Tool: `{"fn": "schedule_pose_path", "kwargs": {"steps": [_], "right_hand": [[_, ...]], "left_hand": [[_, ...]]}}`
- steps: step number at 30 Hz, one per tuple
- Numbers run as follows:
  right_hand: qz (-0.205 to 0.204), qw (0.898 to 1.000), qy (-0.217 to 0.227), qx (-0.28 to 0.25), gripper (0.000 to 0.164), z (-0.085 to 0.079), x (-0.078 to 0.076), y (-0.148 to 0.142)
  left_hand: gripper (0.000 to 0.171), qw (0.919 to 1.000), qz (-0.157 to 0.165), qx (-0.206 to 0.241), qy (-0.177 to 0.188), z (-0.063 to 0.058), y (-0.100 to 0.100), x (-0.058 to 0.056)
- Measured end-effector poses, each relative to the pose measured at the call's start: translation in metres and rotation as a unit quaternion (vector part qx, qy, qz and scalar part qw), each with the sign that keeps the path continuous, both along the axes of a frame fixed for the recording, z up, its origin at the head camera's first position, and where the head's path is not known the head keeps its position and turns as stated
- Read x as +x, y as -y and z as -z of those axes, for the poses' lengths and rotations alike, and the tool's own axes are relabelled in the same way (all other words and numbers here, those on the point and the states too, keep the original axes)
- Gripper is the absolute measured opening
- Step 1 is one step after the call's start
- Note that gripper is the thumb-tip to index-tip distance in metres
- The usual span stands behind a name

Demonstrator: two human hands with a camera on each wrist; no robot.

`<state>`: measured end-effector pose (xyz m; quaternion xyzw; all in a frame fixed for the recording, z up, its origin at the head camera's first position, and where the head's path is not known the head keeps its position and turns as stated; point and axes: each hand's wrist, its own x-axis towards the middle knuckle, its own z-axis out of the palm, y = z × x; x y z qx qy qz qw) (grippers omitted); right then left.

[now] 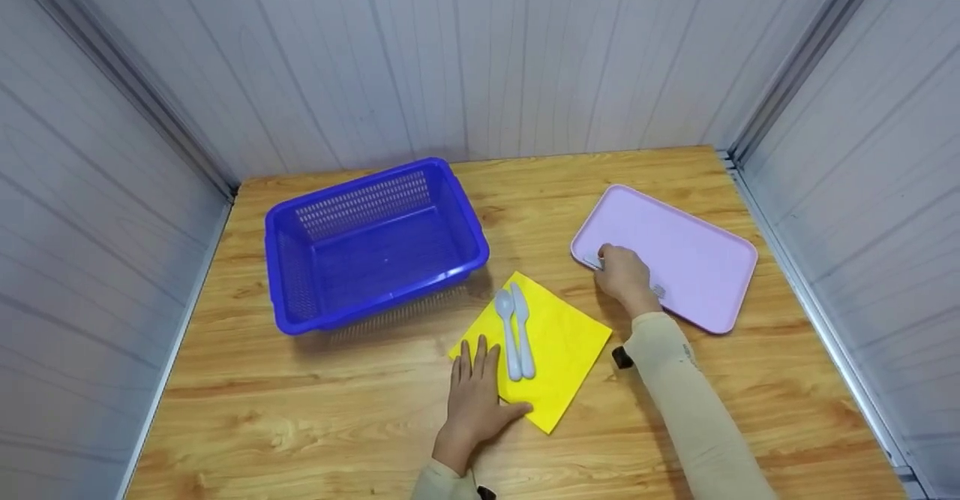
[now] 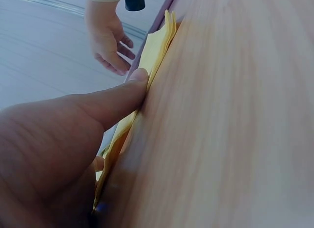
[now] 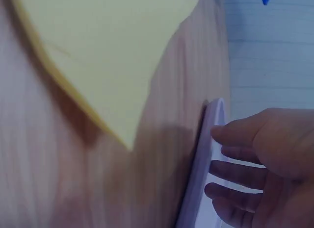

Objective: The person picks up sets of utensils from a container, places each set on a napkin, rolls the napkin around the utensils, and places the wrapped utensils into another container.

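My left hand (image 1: 476,402) lies spread on the near left edge of a folded yellow napkin (image 1: 566,335), its thumb over the napkin's lower edge. A pale grey plastic spoon (image 1: 508,331) and knife (image 1: 523,327) lie side by side on that napkin, just past my left fingers. My right hand (image 1: 624,271) is over the near left edge of a pink tray (image 1: 690,252). Beneath it, a grey fork (image 1: 658,290) shows its tines on one side and its other end on the opposite side. In the right wrist view my fingers (image 3: 238,174) are loosely bent, with nothing visible between them.
A blue plastic basket (image 1: 375,312) with slotted walls stands to the left, beyond the napkin. The wooden table (image 1: 300,417) is bounded by pale panelled walls (image 1: 420,57) at the back and both sides.
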<state>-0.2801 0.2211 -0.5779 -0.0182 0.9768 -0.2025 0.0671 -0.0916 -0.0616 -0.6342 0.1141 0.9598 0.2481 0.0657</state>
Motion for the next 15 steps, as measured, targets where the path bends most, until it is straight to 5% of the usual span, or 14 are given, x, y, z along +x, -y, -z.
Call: {"fn": "schedule_pose_path", "kwargs": {"steps": [10,15], "right_hand": [[0.005,1.000,0.009,-0.013,0.020,0.0059,-0.0020,-0.0046],[0.006,0.999,-0.040,-0.007,0.014,-0.0006,0.0034,-0.0022]], "left_hand": [[0.109,0.9998,-0.004,0.016,-0.004,-0.0018,-0.0003,0.0001],[0.109,0.9999,-0.005,0.014,-0.001,-0.0011,0.0004,0.0007]]}}
